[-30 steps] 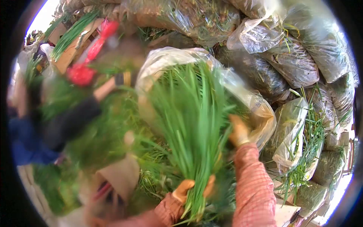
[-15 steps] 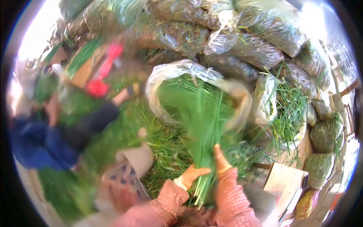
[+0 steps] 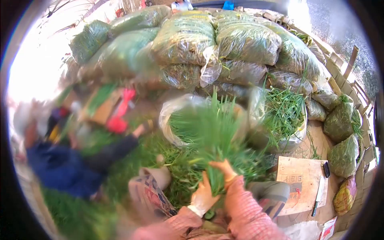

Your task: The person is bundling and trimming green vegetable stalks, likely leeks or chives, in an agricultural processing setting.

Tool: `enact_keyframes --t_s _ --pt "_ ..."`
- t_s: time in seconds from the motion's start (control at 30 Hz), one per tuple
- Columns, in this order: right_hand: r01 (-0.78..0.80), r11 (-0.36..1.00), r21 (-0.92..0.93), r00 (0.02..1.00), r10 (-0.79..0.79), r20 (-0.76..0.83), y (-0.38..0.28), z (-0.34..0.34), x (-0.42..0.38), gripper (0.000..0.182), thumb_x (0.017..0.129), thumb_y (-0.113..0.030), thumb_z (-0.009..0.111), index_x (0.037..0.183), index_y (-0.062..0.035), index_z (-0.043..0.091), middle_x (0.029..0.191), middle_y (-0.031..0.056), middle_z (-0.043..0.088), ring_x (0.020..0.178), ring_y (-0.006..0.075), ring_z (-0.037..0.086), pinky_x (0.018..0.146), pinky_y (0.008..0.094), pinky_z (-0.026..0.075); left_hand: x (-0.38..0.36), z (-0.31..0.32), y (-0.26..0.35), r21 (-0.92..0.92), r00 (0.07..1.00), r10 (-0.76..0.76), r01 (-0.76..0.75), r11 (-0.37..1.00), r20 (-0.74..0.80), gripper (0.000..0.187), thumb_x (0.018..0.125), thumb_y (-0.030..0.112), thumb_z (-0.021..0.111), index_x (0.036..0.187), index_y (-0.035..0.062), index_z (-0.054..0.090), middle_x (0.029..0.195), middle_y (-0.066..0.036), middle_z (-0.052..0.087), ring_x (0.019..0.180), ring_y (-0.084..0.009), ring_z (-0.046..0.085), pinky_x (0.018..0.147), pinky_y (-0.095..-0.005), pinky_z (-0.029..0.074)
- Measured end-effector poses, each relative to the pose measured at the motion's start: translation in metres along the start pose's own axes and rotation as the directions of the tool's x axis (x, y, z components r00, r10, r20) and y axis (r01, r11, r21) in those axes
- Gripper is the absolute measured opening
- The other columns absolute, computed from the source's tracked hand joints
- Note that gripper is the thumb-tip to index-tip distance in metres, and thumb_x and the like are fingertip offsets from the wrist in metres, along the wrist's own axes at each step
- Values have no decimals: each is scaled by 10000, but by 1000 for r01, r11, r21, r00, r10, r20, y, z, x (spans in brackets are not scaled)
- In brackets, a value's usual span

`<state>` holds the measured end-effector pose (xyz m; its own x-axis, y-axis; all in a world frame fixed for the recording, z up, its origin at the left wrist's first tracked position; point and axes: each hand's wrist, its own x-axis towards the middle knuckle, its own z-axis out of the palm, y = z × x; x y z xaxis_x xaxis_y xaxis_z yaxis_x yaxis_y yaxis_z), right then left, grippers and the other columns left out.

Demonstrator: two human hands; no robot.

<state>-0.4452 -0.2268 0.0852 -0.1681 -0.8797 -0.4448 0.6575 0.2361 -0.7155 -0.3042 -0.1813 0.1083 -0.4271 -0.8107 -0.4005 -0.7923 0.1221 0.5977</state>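
A bunch of long green chives [image 3: 218, 134] stands upright in front of me, its upper leaves smeared by motion. My right hand [image 3: 225, 171] is closed on the bunch from the right, thumb and fingers reaching across it. Lower down, my left hand [image 3: 203, 197] is closed around the stem ends from the left. Both hands seem to be in thin pale gloves, below red checked sleeves. Behind the bunch, an open clear plastic bag [image 3: 165, 120] holds more green leaves. Loose chives [image 3: 184, 170] lie heaped between my knees and that bag.
On the right, a wooden board [image 3: 298, 170] carries a knife [image 3: 319, 192] and a small black object [image 3: 326, 169]. Another open bag [image 3: 283, 114] overflows with greens. Stuffed bags [image 3: 184, 38] are stacked behind. A co-worker in dark blue [image 3: 66, 166] bends at the left.
My view has tilted up, showing more stacked bags and the whole board. My right hand has shifted left across the bunch. The co-worker's arm remains stretched over the greens.
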Motion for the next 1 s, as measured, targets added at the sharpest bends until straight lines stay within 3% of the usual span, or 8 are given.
enact_keyframes --t_s 0.13,0.2,0.23,0.27,0.43,0.77,0.87,1.0 --pt "60 990 -130 952 -17 305 -22 -11 -27 553 666 28 652 1195 -38 504 1021 64 604 878 178 573 780 313 470 -17 -87 -56 -333 766 369 -214 918 526 872 758 311 678 1403 58 149 1348 -224 352 955 -207 589 831 -305 468" --pt "146 955 -258 911 -29 411 -25 -25 -30 581 654 19 660 1209 -31 495 1056 59 593 929 160 551 826 310 449 -11 -126 -118 -599 880 411 -198 776 240 674 759 196 687 1327 52 353 1177 -145 547 882 -169 596 792 -301 479" --pt "138 957 -255 893 -9 449 -29 -23 -40 613 643 4 673 1225 -25 481 1119 66 571 1010 155 515 890 304 410 -27 -168 -98 -760 958 213 9 650 194 658 736 159 692 1302 31 382 1118 -140 573 916 -194 586 798 -311 475" --pt "189 940 -283 861 -20 508 -29 -24 -42 628 650 -22 688 1235 -23 461 1125 84 566 1005 177 530 878 317 429 -33 -175 -94 -824 985 122 -169 541 -121 685 721 164 695 1305 19 367 1088 -130 581 945 -220 581 819 -332 470" --pt "257 903 -345 757 34 653 -17 -9 -51 668 660 -102 737 1246 -21 427 1126 120 561 1004 219 554 875 355 454 20 -157 -76 -739 749 504 -613 279 -430 753 753 258 676 1352 21 286 1327 -142 390 1219 -235 373 1020 -371 273" --pt "193 805 -562 715 276 642 10 4 -45 662 623 -61 771 1203 -45 451 1135 65 540 1059 169 490 914 313 409 58 -163 15 -999 894 445 43 28 51 486 824 242 606 1222 10 453 986 -119 617 909 -210 588 834 -326 454" --pt "214 789 -576 706 283 649 1 7 -50 635 617 -71 768 1181 -46 476 1110 54 551 1028 158 491 898 303 407 72 -164 11 -976 782 598 62 209 178 587 831 205 557 1314 -12 304 1083 -140 579 916 -254 580 805 -394 473" --pt "242 764 -598 640 338 690 4 -10 -47 612 620 -62 744 1180 -56 498 1086 31 558 986 135 482 865 292 410 73 -156 17 -966 756 606 152 207 249 434 869 224 494 1203 -47 438 652 -29 488 659 -153 498 779 -352 443"
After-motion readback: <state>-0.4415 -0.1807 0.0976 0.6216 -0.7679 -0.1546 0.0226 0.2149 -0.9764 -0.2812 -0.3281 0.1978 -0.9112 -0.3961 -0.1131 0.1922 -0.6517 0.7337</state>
